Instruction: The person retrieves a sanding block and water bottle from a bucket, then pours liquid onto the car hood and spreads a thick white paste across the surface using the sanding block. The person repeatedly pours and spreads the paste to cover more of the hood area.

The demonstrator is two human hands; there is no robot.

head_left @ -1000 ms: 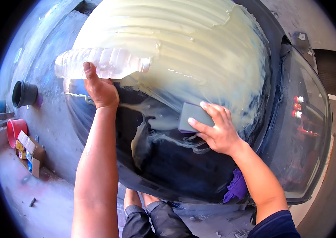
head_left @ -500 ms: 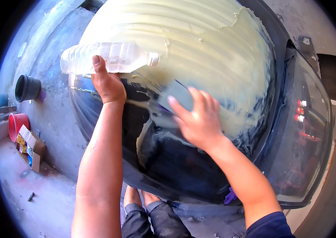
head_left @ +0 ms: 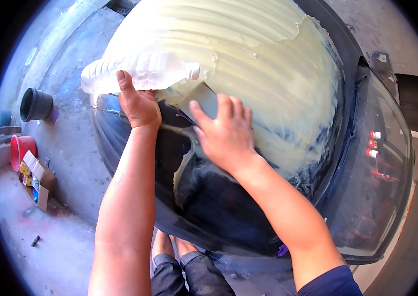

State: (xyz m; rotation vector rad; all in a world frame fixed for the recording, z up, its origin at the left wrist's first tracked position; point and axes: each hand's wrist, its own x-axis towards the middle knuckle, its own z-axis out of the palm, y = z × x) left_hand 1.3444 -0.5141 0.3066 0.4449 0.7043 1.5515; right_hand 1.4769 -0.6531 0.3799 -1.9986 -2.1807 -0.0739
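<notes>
My left hand (head_left: 139, 106) is wrapped round a clear ribbed plastic bottle (head_left: 157, 70). The bottle lies on its side above the car hood (head_left: 223, 214), its white-capped neck pointing right. Just right of the neck, my right hand (head_left: 228, 130) presses a flat grey sanding pad (head_left: 203, 98) on the hood, fingers spread over its near side. A pale cream, streaky wet film (head_left: 273, 74) covers most of the far hood. Nearer me the surface is dark and glossy, with a smeared cream edge.
On the floor to the left stand a black bucket (head_left: 36, 104), a red bucket (head_left: 21, 148) and an opened cardboard box (head_left: 46, 182) with small packages. The windshield (head_left: 371, 197) rises at the right. A purple cloth (head_left: 282, 250) lies by the hood's near edge.
My right hand has slid the pad left and slightly away from me, closer to the bottle's neck. The bottle has shifted a little right in my left hand.
</notes>
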